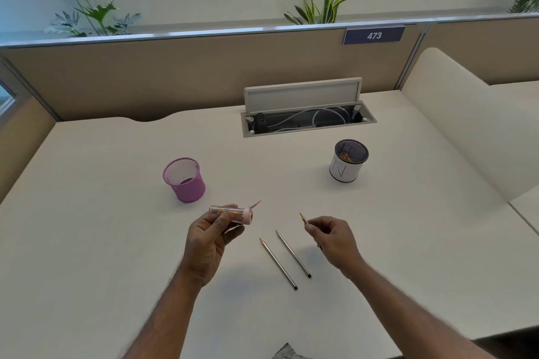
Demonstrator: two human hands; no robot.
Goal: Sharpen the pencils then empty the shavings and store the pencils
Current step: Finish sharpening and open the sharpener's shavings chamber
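Seen from above, a person's two bare forearms reached over a pale desk [379, 227]. The left hand [208, 239] was closed around a clear tube-shaped sharpener [230, 214] held on its side, its pink cap end pointing toward 3 o'clock; orange-brown shavings showed inside the tube. The right hand [335, 237] was loosely curled, pinching a pencil [304, 218] between thumb and fingertips, the pointed tip aimed toward 10 o'clock at the sharpener but apart from it. Most of that pencil was hidden by the hand. Between the hands, toward 6 o'clock, two more pencils [287, 261] lay side by side on the desk, close but not touching, both tips looking sharp and pointing toward 11 o'clock. At 10 o'clock from the hands a purple mesh cup [185, 181] stood tilted slightly, with no pencils visible in it. At 2 o'clock stood a dark mesh cup wrapped in white paper [347, 162], with what looked like shavings inside. Judging by this, the sharpening seemed nearly or wholly done, since all three visible tips looked pointed. The sharpener still needed emptying, probably into the paper-wrapped cup, and no pencil had been stored yet, the purple cup being the likely holder.
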